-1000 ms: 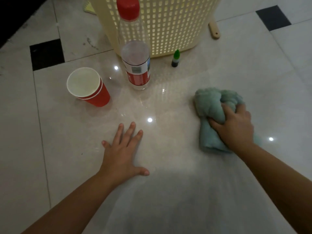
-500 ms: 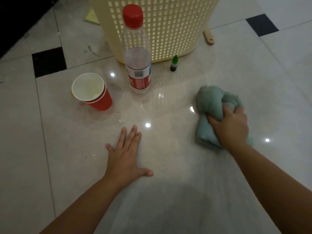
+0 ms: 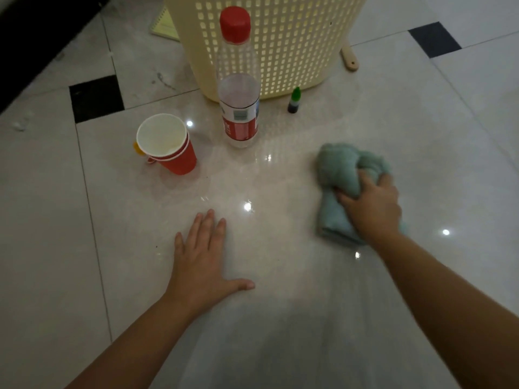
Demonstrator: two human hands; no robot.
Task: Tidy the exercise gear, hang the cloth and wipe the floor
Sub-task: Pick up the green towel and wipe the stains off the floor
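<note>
Glossy pale floor tiles [image 3: 309, 276] fill the view. Right hand [image 3: 372, 210] grips a bunched green cloth [image 3: 337, 175], pressing it on the floor; left hand [image 3: 203, 259] rests flat, fingers straight, holding nothing. Red cups [image 3: 168, 147], a bottle [image 3: 238, 88] and a cream basket [image 3: 280, 43] stand beyond. Wiping seems underway; the cloth is not yet hung, and no exercise gear is visible.

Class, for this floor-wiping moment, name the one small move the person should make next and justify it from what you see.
Probably slide the right hand, which grips the bunched green cloth on the floor, leftward toward the flat left hand: bare floor lies between them; bottle and cups stand farther back.
</note>
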